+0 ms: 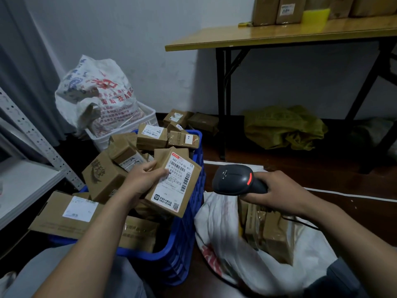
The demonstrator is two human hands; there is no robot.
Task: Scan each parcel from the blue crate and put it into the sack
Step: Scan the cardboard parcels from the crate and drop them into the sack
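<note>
The brown cardboard parcel (pixel 174 183), white barcode label facing up, tilts over the right side of the blue crate (pixel 184 244), gripped by the left hand (pixel 142 179). The slatted plastic crate, near centre, is heaped with brown parcels (pixel 107 175). Just right of it the white sack (pixel 232 250) lies open, boxes (pixel 272 231) inside. Above the sack the right hand (pixel 281 192) holds the black scanner (pixel 236 179), a red strip lit.

Table-top boxes (pixel 279 9) cut off above, blue crate (pixel 182 244) interior buried under parcels (pixel 103 175), sack (pixel 223 244) fabric blurred

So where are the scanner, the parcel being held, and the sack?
scanner (pixel 233 179), head view, on its dark head.
held parcel (pixel 180 181), head view, on its white label.
sack (pixel 216 226), head view, on its bare white fabric.
</note>
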